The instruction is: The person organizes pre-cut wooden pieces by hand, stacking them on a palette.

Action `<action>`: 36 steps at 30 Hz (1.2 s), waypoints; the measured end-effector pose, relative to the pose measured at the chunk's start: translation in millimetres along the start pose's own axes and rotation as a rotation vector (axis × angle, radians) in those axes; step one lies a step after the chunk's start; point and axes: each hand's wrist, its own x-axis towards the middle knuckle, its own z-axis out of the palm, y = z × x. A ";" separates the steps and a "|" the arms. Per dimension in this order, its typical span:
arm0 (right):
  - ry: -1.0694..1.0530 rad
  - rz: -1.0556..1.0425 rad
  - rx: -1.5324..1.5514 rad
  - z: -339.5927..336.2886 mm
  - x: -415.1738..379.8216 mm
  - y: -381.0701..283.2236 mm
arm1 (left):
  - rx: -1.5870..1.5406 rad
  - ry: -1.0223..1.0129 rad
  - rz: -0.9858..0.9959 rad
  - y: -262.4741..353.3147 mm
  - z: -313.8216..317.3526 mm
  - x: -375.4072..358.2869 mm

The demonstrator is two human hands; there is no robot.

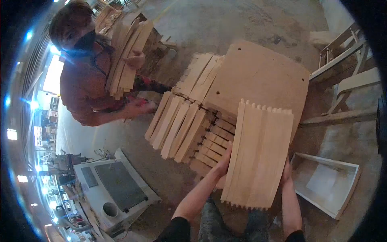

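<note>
Both of my hands hold a row of pale wooden slats (258, 157), pressed side by side, with small round tenons along the top and bottom ends. My left hand (224, 161) grips the left edge, and my right hand (287, 171) the right edge, with its fingers partly hidden behind the wood. Just left of my left hand lie stacked wooden pieces (211, 145). More slats (175, 125) lie in rows farther left. A large flat board (262, 74) with dark holes is beyond the held slats.
At the upper left a masked co-worker (86, 80) holds several slats (129, 56) against the body. A grey machine (117, 185) stands at the lower left. An open shallow box (326, 181) is at the lower right, below a wooden frame (346, 80).
</note>
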 end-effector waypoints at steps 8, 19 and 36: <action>-0.159 0.037 -0.145 10.0 -37.3 22.5 | -0.085 0.258 0.231 -67.3 -21.5 -85.9; -0.419 0.643 -0.744 302.0 -137.0 68.7 | -0.616 0.449 0.718 -115.0 -116.3 -385.0; -1.506 0.593 -0.915 786.2 -234.5 277.7 | -0.506 0.675 0.999 0.4 -368.6 -703.5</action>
